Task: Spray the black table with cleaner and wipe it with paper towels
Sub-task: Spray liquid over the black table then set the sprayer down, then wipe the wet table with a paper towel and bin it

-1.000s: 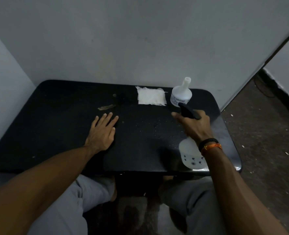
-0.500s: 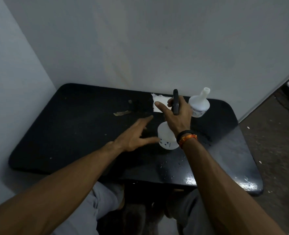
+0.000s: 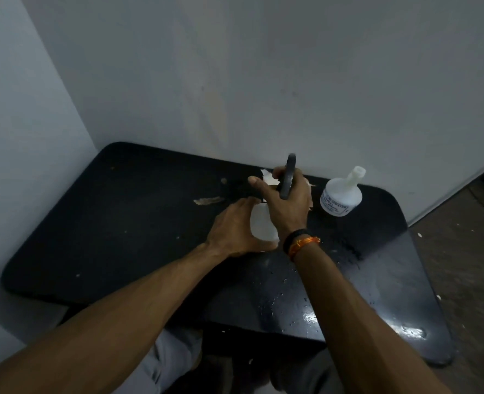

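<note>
The black table [image 3: 127, 223] stands against the wall, with wet droplets on its right front part. Above its middle, my right hand [image 3: 287, 207] grips the black trigger head of a white spray bottle [image 3: 262, 224]. My left hand [image 3: 236, 230] wraps around the bottle's white body from the left. A white paper towel [image 3: 267, 177] lies at the back edge, mostly hidden behind my right hand. A brown smear [image 3: 208, 200] marks the table left of my hands.
A second white bottle [image 3: 341, 196] with a nozzle cap stands at the back right of the table. Walls close in on the left and behind. The floor [image 3: 462, 251] lies to the right. My knees are under the front edge.
My right hand carried the spray bottle from the table's right front toward the middle. My left hand lifted off the table and closed on the bottle's body. The view shifted left.
</note>
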A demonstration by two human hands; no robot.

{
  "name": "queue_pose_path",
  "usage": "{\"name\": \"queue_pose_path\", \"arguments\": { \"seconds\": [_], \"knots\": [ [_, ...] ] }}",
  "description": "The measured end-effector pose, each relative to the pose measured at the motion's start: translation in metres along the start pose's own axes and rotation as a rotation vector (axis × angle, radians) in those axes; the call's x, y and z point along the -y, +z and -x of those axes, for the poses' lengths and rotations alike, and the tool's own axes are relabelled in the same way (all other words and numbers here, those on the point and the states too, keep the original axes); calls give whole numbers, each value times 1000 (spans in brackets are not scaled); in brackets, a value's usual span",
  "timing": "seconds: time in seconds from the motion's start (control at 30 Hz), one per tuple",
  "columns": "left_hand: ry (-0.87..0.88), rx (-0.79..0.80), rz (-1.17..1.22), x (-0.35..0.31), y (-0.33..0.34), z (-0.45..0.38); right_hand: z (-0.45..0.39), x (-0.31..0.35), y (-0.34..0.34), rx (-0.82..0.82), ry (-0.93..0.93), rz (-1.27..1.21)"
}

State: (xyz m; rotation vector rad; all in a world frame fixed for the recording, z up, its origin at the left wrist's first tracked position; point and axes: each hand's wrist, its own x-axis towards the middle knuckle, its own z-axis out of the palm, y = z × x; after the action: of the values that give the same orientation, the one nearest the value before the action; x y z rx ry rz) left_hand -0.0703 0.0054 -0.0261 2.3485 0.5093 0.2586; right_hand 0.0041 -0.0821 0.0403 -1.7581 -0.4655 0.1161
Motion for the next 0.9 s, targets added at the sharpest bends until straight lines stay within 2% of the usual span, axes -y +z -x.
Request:
{"name": "queue_pose_path", "arguments": {
  "seconds": [0.17, 0.33, 0.57, 0.9],
  "knots": [
    [-44, -37, 34, 20, -11, -25, -6, -10, -10, 152, 12, 130],
    [-97, -126, 83, 41, -32, -53, -9, -31, -20, 209, 74, 321],
    [-127, -135, 110, 64, -38, -87, -16, -49, -24, 287, 47, 599],
    [-156, -178, 249, 73, -48, -115, -18, -58, -28, 296, 41, 657]
  ]
}}
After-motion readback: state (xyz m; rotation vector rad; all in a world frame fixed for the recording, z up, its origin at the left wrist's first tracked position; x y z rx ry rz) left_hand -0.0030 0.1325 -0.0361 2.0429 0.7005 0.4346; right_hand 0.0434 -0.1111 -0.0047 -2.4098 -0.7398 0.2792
